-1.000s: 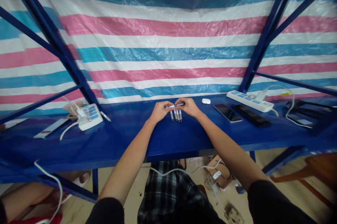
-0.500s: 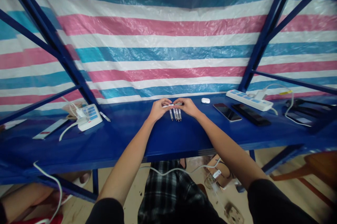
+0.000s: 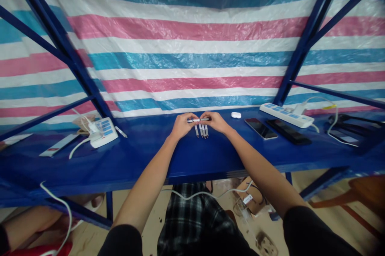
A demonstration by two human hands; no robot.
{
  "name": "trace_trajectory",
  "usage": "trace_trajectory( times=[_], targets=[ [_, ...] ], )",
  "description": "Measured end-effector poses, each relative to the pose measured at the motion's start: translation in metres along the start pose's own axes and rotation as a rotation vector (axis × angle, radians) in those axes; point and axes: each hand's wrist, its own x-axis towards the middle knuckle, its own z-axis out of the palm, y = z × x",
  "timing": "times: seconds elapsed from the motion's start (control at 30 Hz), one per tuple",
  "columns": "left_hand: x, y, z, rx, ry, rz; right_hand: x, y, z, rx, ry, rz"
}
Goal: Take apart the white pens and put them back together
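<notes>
Between my two hands, near the back of the blue table, a white and dark pen (image 3: 196, 120) is held level. The fingers of my left hand (image 3: 182, 125) are closed on its left end. My right hand (image 3: 215, 122) pinches the right end. Just below the held pen, several similar pens (image 3: 203, 131) lie side by side on the table, their upper ends partly hidden by my fingers.
On the blue table (image 3: 135, 160), a white earbud case (image 3: 236, 115), two phones (image 3: 261, 128) and a power strip (image 3: 287, 115) lie to the right. Another power strip (image 3: 104, 132) and a single pen (image 3: 120, 132) are left. A person's leg (image 3: 36, 224) shows lower left.
The held pen's middle shows more between my fingers, and it looks more level. Both hands stay in nearly the same place; the whole view has shifted slightly.
</notes>
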Motion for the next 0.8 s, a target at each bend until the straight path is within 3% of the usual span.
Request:
trace_trajectory(
  times=[0.8],
  targets=[
    [-0.0004,-0.0060,0.0037,0.005,-0.002,0.059,-0.0035,-0.0081,-0.0047,-0.043,-0.101,0.041]
  ],
)
